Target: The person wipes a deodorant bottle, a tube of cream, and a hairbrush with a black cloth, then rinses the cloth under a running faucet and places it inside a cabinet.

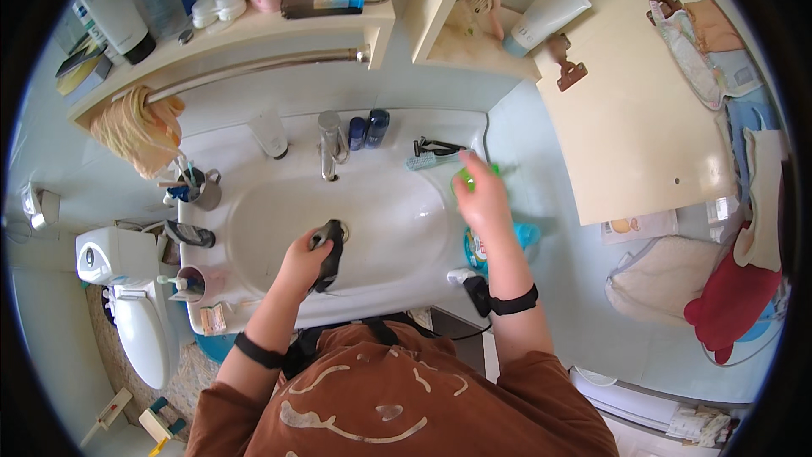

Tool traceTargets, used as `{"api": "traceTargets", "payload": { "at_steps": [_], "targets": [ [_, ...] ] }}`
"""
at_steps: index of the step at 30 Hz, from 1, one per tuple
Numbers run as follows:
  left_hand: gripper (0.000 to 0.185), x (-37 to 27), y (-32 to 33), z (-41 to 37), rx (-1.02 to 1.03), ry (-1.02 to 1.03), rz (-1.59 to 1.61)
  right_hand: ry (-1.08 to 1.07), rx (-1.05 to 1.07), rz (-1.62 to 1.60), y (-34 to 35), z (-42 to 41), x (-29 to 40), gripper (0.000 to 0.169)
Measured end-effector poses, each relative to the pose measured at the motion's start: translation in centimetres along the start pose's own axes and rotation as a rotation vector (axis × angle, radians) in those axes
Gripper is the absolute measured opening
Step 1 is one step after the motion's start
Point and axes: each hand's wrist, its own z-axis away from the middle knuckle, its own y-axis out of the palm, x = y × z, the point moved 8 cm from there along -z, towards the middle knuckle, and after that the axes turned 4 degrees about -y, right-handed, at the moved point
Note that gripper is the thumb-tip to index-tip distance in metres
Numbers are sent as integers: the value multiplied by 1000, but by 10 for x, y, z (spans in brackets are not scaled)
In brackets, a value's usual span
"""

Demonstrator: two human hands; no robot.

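My left hand (303,263) grips a dark grey and black bottle (328,260) over the white washbasin (406,235), near its drain. At the basin's right rim is my right hand (483,197), partly covering a bright green object (461,185). Whether the fingers hold that object is unclear. Just beyond the fingertips lie a light blue brush (431,160) and a black razor (441,145). Below the right wrist stands a blue bottle with a label (476,251), partly hidden by my forearm.
A chrome faucet (328,146) rises at the back, beside two dark blue bottles (368,130) and a white tube (269,135). A grey mug (208,190) and a pink cup (198,282) line the left rim. An open cabinet door (641,133) juts out at right; a shelf (266,28) overhangs the basin.
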Motion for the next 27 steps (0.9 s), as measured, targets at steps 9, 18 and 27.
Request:
{"api": "traceTargets", "payload": {
  "at_steps": [9,18,27],
  "targets": [
    [36,-15,-44,26,-166,57,134,-400,-601,-73,-81,-129,83,57],
    [34,-10,-58,38,-220,40,127,-320,-559,127,-76,-186,86,78],
    [33,-18,-62,37,-257,25,163,-322,-695,-27,-82,-185,74,74]
  ]
}}
